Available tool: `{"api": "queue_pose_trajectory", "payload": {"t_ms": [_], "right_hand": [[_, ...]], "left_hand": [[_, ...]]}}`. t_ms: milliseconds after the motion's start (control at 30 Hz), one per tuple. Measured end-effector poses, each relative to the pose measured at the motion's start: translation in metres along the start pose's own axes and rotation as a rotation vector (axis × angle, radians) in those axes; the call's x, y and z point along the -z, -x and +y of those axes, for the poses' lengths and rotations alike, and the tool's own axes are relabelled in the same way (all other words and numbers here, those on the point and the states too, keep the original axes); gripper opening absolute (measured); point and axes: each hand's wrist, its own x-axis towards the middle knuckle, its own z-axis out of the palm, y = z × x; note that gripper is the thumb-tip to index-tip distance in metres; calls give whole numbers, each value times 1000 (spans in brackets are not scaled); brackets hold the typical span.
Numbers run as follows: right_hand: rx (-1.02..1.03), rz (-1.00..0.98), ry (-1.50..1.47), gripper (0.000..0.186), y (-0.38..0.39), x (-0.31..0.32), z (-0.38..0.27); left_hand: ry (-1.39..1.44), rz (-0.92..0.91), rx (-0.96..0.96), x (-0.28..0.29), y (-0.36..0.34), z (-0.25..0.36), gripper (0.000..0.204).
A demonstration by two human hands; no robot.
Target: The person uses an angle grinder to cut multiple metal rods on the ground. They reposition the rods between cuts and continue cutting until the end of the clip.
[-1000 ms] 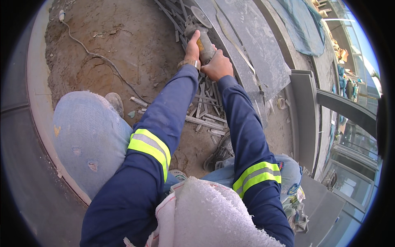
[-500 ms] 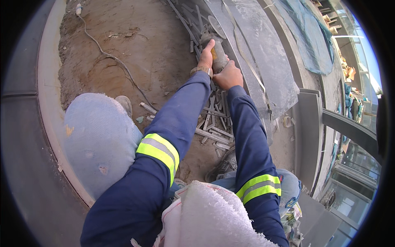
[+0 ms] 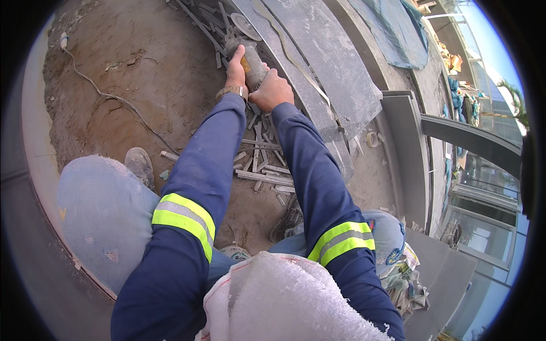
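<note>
Both my hands are closed around a dusty grey angle grinder (image 3: 254, 67) with a yellowish patch on its body. My left hand (image 3: 235, 73) grips it from the left side, thumb up along the body. My right hand (image 3: 274, 91) wraps the rear end, nearer to me. The grinder's round disc (image 3: 245, 26) faces the long edge of a dusty grey stone slab (image 3: 347, 74); I cannot tell whether it touches. A pale strap-like strip (image 3: 290, 54) lies along the slab. Below my wrists, several cut stone strips (image 3: 264, 156) are scattered on the ground.
A pale cable with a white connector (image 3: 63, 40) runs across the sandy ground (image 3: 131, 74) at left. Beyond the slab lie a tape roll (image 3: 372, 139), a grey upright panel (image 3: 406, 148) and blue sheeting (image 3: 392, 31). My shoe (image 3: 139, 166) rests at left.
The whole view has swung, so the grinder, hands and slab sit farther left in the picture. Both hands still hold the grinder by the slab's edge.
</note>
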Motion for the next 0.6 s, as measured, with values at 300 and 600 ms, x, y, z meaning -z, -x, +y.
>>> {"api": "queue_pose_trajectory", "payload": {"t_ms": [300,600], "right_hand": [[-31,-27,21,85,12,2,8],[-3,6,-7,77,22,4,10]], "left_hand": [[2,14,-18,-3,12,-12,46],[4,14,6,-3,17,-17,53]]}}
